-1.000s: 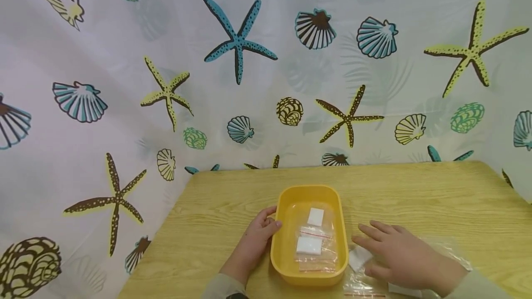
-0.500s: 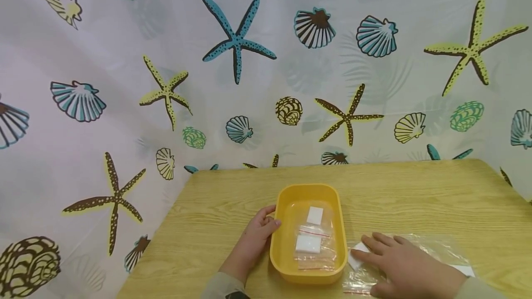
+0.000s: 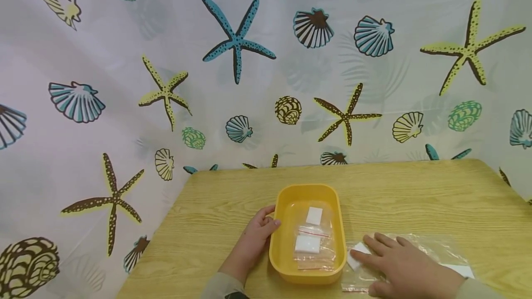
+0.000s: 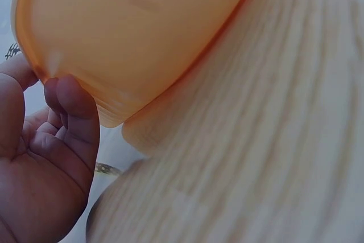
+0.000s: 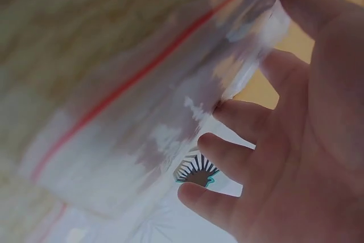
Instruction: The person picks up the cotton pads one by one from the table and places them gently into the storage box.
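Observation:
My left hand (image 3: 254,239) grips the left side of a yellow plastic tray (image 3: 307,278), its thumb over the rim. In the left wrist view the fingers of the left hand (image 4: 48,157) curl against the tray's corner (image 4: 131,32). Inside the tray lie small clear zip bags (image 3: 317,262), each with a white square (image 3: 307,244) in it. Right of the tray, my right hand (image 3: 403,264) rests with spread fingers on another clear zip bag (image 3: 353,283) holding a white piece (image 3: 357,252). The right wrist view shows this hand (image 5: 318,123) by a red-striped zip bag (image 5: 136,135).
Under the right hand and forearm, more clear bag (image 3: 440,246) and another white piece (image 3: 459,270) show. The wood-grain table (image 3: 232,186) ends at a curtain (image 3: 266,73) printed with shells and starfish.
My right hand has come down onto the bag beside the tray, its fingers now against the white piece. The left hand and tray have stayed in place.

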`<state>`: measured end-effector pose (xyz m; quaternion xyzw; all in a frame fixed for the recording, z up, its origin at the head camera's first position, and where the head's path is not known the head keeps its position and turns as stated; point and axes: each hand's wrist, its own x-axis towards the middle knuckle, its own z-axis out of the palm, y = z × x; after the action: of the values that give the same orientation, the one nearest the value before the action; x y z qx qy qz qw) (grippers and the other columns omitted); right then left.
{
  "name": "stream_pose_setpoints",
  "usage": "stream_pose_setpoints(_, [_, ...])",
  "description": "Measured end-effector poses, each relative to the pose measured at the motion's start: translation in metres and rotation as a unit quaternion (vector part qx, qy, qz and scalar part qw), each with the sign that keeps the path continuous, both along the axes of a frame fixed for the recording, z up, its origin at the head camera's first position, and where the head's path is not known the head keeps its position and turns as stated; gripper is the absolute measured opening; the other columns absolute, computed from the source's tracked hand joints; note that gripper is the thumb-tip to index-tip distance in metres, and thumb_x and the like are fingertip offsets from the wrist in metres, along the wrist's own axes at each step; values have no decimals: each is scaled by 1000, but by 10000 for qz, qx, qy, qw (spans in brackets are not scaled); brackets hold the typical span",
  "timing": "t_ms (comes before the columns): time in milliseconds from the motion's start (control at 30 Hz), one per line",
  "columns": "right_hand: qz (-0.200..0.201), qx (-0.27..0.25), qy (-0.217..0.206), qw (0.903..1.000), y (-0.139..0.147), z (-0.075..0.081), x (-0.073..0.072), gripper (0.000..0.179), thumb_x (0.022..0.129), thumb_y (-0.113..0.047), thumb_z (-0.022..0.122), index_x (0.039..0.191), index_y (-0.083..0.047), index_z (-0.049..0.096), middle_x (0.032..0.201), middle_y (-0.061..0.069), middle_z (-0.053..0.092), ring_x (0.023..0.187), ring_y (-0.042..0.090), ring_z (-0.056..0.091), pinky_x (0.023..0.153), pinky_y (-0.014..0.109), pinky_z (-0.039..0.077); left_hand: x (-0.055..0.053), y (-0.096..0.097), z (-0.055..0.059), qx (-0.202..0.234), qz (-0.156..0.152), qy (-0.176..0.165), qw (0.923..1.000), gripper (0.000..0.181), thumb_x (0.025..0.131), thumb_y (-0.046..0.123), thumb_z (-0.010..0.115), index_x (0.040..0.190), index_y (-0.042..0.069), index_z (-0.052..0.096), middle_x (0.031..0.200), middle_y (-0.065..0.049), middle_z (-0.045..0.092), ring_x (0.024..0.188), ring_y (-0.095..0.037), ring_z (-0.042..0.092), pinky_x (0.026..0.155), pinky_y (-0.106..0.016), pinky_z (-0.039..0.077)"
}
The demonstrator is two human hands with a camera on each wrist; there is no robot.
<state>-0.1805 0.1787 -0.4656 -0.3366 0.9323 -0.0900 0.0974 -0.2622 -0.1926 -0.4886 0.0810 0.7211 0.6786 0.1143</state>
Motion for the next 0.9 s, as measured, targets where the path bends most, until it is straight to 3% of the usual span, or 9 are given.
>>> stream_pose_setpoints(200, [231,-16,803,9965,-3,0,2,62,98,-64,50,150,-31,51,148,14,52,133,44,48,94,71,41,-1,1,-1,-116,29,-13,9999,55,103,22,59,153,10,39,102,-16,62,85,-20,63,76,-32,56])
stream_pose_setpoints(367, [243,128,1125,9933,-8,1,3,59,100,-61,49,148,-27,55,143,11,57,131,40,51,95,66,44,-1,1,-1,-195,54,36,9998,55,103,23,59,153,10,40,104,-18,63,86,-21,63,76,-32,56])
stream_pose_setpoints(533, [240,315,1509,9878,-14,2,-1,45,103,-43,57,143,-22,60,137,10,62,127,37,55,95,61,47,0,0,0,-169,50,69,9998,56,104,24,58,153,9,38,103,-16,63,85,-21,62,75,-32,56])
stream_pose_setpoints(900, [242,754,2190,9725,-13,3,-5,35,98,-24,65,132,-18,68,131,0,67,119,29,61,91,55,51,-1,-1,0,-54,-13,-2,10000,57,103,24,60,153,9,39,101,-15,64,85,-19,63,77,-32,56])
